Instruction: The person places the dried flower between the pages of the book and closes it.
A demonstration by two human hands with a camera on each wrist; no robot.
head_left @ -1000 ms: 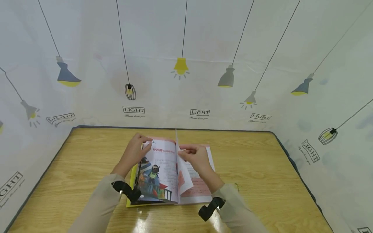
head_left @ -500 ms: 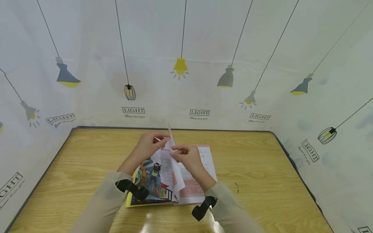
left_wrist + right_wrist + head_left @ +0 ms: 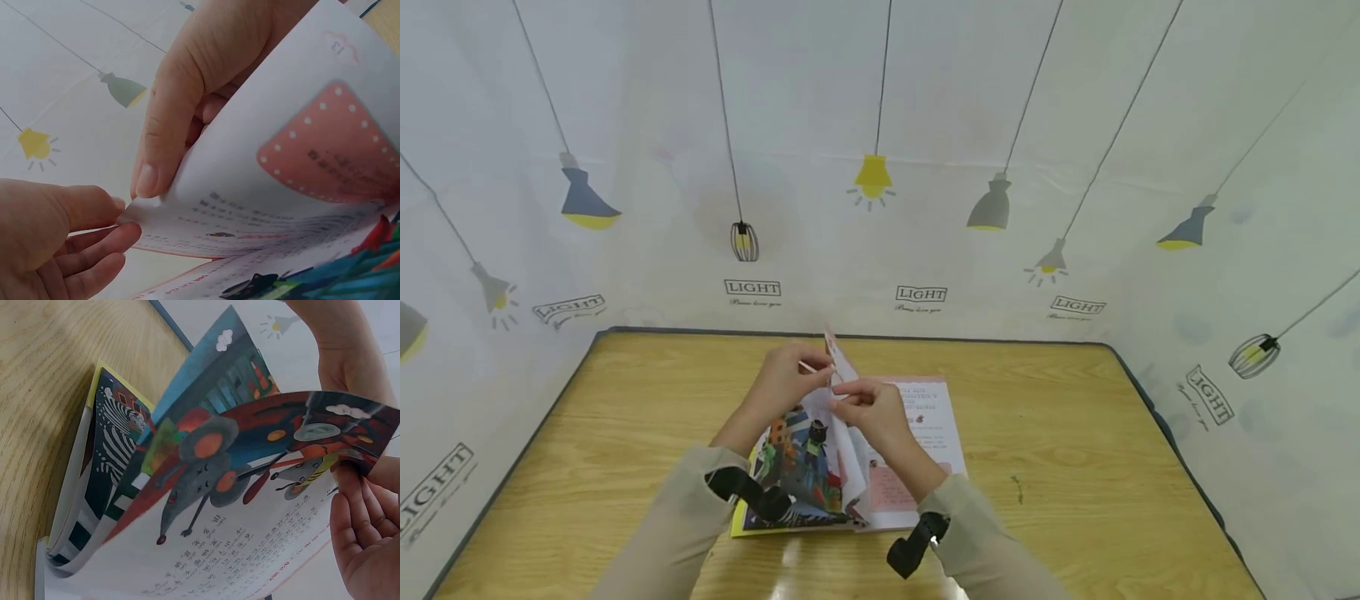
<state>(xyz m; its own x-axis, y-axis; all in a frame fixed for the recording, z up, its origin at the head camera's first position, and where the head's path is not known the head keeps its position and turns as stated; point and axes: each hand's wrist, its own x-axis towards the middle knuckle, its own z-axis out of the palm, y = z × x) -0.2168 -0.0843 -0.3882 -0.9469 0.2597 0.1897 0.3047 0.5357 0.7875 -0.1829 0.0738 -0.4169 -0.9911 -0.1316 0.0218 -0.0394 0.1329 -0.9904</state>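
Note:
An open picture book (image 3: pixel 936 454) lies on the table, a yellow cover edge showing at its left. A raised page (image 3: pixel 852 467) stands near the middle of the book. My left hand (image 3: pixel 781 375) pinches its edge near the upper end, and my right hand (image 3: pixel 878 415) pinches it just below. In the left wrist view both the left hand (image 3: pixel 69 244) and right hand (image 3: pixel 194 87) meet at a corner of the page (image 3: pixel 281 106), numbered 13. The right wrist view shows a mouse drawing (image 3: pixel 206 450) on curved paper beside the right hand (image 3: pixel 362 531).
The wooden table (image 3: pixel 1037 450) has a dark edging. Behind it rises a pale wall covering (image 3: pixel 812 108) printed with lamps. Black wrist straps with cameras (image 3: pixel 748 492) sit on both sleeves.
My left hand has lifted from the left page and moved right to the raised page. My right hand has shifted left, bringing that page over with it. More of the right page shows.

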